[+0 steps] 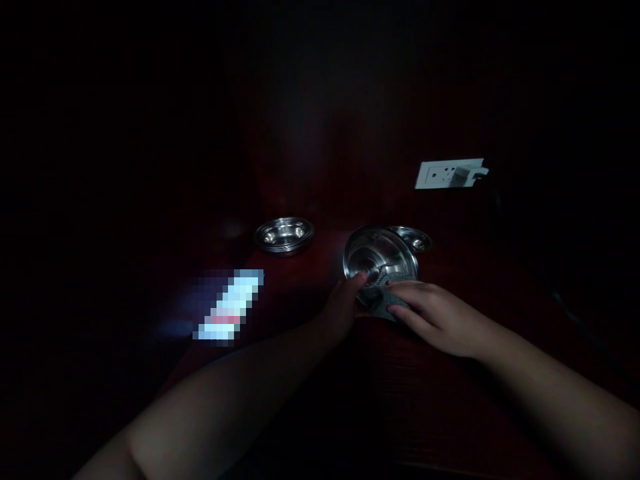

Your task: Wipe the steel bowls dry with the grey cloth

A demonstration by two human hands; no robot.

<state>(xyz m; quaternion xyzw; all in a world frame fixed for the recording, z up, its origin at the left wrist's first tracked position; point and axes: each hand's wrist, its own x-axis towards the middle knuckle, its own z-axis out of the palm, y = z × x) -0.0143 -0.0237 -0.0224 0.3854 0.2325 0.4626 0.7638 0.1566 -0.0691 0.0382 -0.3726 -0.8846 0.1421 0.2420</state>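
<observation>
A shiny metal bowl (pixel 377 247) is tilted toward me above the dark red table. My left hand (pixel 345 300) grips its lower left rim, the thumb lying over the inside and the other fingers mostly hidden. My right hand (pixel 430 313) is closed on a grey-green cloth (pixel 387 303), which presses against the bowl's lower right edge and inside. Behind this bowl, to the right, another metal bowl (pixel 415 239) rests on the table, partly covered from view. Further left stands a stack of metal bowls (pixel 285 237).
On the left of the table (pixel 410 400) lies a bright, pixelated rectangle (pixel 230 307), its content blurred out. A white wall socket (pixel 450 173) with a plug in it is on the back right. A thin dark cable seems to run down at right. Most surroundings are too dark to make out.
</observation>
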